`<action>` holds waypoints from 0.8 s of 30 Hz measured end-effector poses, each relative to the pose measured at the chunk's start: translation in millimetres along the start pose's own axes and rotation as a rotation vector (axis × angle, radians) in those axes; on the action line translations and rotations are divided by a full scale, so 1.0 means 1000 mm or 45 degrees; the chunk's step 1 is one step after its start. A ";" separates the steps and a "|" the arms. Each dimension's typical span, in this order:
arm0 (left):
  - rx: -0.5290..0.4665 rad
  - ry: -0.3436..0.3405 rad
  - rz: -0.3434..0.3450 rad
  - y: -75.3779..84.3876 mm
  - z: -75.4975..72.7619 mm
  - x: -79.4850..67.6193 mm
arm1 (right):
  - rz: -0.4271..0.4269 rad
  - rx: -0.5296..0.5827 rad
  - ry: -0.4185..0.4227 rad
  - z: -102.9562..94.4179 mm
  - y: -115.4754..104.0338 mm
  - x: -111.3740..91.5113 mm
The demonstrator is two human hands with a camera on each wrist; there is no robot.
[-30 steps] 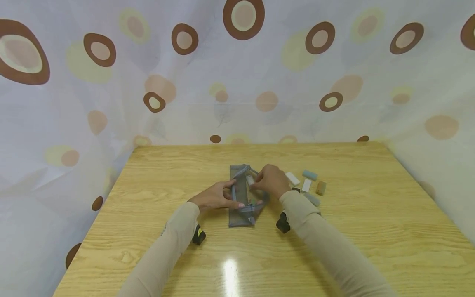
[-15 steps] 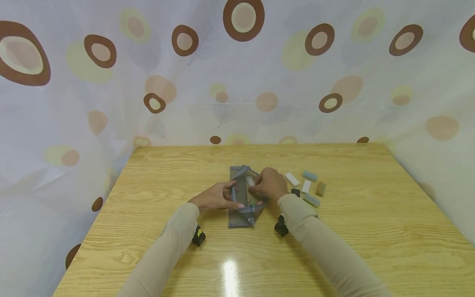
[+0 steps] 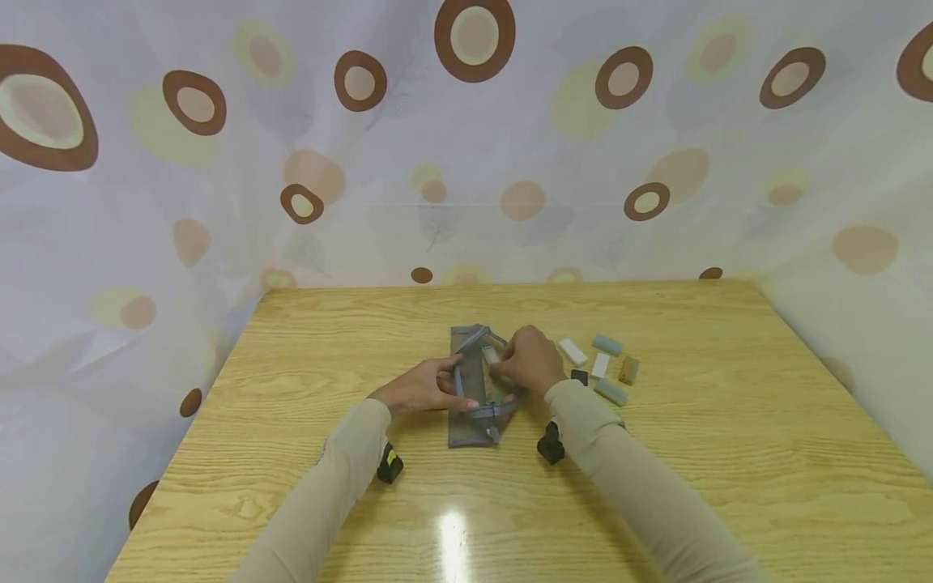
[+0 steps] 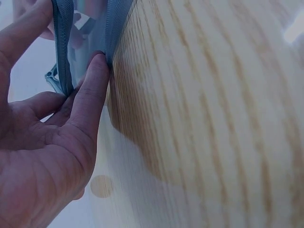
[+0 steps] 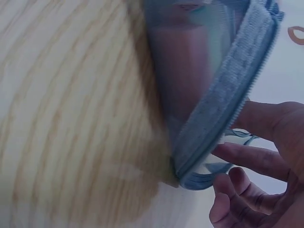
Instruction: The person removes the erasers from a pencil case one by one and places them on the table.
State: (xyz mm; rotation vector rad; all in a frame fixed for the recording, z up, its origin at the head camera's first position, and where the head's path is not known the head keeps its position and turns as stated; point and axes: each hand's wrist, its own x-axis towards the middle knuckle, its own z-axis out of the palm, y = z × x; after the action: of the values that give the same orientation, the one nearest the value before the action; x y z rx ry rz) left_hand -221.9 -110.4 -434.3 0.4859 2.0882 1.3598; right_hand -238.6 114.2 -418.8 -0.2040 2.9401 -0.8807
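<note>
A grey-blue see-through zipper pouch (image 3: 472,379) lies on the table with its mouth spread. My left hand (image 3: 417,389) grips its left side, thumb near the front end and fingers towards the back; the left wrist view shows the zipper edge (image 4: 64,52) between them. At the mouth, the bent fingertips of my right hand (image 3: 535,360) pinch the lower end of a small white block (image 3: 490,354). In the right wrist view the zipper band (image 5: 223,80) hides part of the thumb. A pinkish shape (image 5: 183,71) shows blurred through the pouch wall.
Right of the right hand lie loose pieces: a white block (image 3: 573,351), another white block (image 3: 600,365), a blue-grey rod (image 3: 607,345), a second grey rod (image 3: 611,392) and a brown-and-grey block (image 3: 629,370). A patterned cloth (image 3: 466,227) hangs behind the wooden table (image 3: 328,324).
My right hand has shifted slightly down at the pouch mouth over the last second. The left hand keeps its grip, and the loose pieces lie as before.
</note>
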 end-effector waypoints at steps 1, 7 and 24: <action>-0.003 -0.001 0.001 0.000 0.000 0.000 | -0.014 0.004 0.003 -0.001 0.000 -0.001; 0.005 0.008 -0.002 -0.002 0.000 0.001 | -0.032 0.021 -0.007 -0.009 -0.001 -0.005; 0.041 0.015 -0.012 0.000 0.000 -0.002 | -0.102 0.044 -0.054 -0.047 0.011 -0.018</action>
State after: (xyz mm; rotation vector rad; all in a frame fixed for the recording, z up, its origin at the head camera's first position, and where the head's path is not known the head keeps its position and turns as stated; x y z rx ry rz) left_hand -220.6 -111.9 -433.8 0.4819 2.1219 1.3288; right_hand -227.1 151.0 -385.0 -0.3369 2.8933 -0.9240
